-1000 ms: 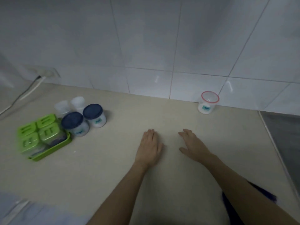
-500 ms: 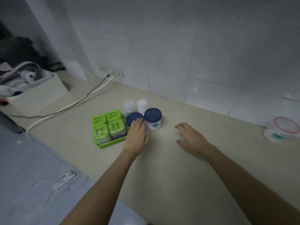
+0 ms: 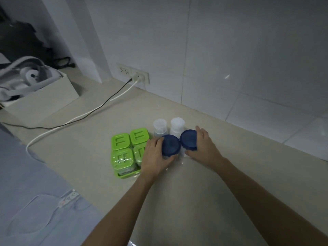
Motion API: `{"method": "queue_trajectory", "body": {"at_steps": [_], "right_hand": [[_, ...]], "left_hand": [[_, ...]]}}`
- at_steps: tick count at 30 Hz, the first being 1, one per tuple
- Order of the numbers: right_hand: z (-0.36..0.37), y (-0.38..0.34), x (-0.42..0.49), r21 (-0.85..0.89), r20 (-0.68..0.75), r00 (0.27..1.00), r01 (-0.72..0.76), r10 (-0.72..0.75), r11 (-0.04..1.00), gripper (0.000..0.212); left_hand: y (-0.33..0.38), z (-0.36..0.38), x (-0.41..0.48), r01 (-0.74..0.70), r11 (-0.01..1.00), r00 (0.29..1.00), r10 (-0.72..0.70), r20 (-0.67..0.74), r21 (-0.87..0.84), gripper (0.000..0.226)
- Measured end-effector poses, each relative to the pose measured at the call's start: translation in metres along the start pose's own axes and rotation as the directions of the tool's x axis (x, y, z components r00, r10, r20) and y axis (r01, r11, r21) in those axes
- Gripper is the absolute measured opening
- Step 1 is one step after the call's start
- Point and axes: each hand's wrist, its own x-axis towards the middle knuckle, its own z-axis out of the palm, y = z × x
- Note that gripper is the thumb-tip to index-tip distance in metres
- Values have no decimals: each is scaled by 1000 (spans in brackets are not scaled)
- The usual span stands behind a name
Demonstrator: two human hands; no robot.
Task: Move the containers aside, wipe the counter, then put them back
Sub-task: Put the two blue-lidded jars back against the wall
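Two round jars with dark blue lids stand side by side on the beige counter [image 3: 204,192]. My left hand [image 3: 156,157] wraps the left blue-lidded jar [image 3: 170,145] from its left and front. My right hand [image 3: 204,148] wraps the right blue-lidded jar [image 3: 189,142] from its right. Just behind them stand two small clear cups [image 3: 160,127], one with a white lid [image 3: 177,123]. To the left sits a green tray [image 3: 124,175] holding several green-lidded square containers [image 3: 120,141]. The jars' bodies are mostly hidden by my hands.
A black and a white cable [image 3: 85,115] run across the counter from a wall socket [image 3: 136,76]. A white box [image 3: 46,93] with grey items stands at far left. The tiled wall [image 3: 230,59] backs the counter. A power strip [image 3: 71,197] lies below the counter's front edge.
The view has swung left toward the containers. Both hands left the bare counter and moved forward, and each has closed around one blue-lidded jar.
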Motion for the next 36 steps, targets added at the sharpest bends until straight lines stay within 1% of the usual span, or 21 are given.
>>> {"method": "queue_trajectory", "body": {"at_steps": [2,5,7,10,12,14,17,20,22,25,27,32,33,34,36], "right_hand": [[5,1,5,68,3,1000,4,-4,998,98],[7,5,10,147,-34,999,30,-25,989,84],[3,13,10,188,-49,999,32,-23,982,81],[-8,33,-5,240,-83,996,-18,39,971,78],[-24,56,-23,260,-115,990,-45,77,964,79],[-40,83,-44,263,-142,981,-92,133,960,81],[-72,129,-83,265,-188,948,-203,257,943,82],[-103,170,-122,227,-198,917,-302,347,926,81],[-125,197,-149,199,-214,896,-351,390,915,79],[-148,235,-179,180,-236,868,-402,436,898,79],[-157,258,-193,170,-251,862,-409,441,896,79],[-157,295,-204,130,-245,886,-372,393,919,73],[-157,301,-203,91,-253,887,-376,387,922,71],[-158,307,-202,13,-269,889,-381,370,924,68],[-162,315,-196,-226,-301,908,-367,293,902,65]], "left_hand": [[-2,1,-1,-14,999,999,13,-31,-30,69],[-3,2,-3,-48,997,996,43,-82,-60,67],[1,3,-6,-121,987,988,110,-108,-105,71],[21,6,-17,-292,939,956,284,-71,-179,74],[50,12,-23,-322,919,944,329,-9,-228,73],[78,23,-27,-275,915,951,304,59,-294,72],[130,46,-31,-192,900,961,254,112,-391,68],[173,75,-38,-100,874,962,207,179,-475,65],[204,94,-44,-79,857,947,224,231,-508,61],[248,122,-51,-57,844,941,224,254,-533,59],[274,141,-54,-44,845,949,202,243,-533,62],[323,173,-56,9,824,960,151,235,-566,64],[331,178,-57,22,821,962,139,237,-570,64],[336,183,-57,27,820,964,129,231,-571,64],[344,189,-53,41,826,967,109,231,-562,66]]}}
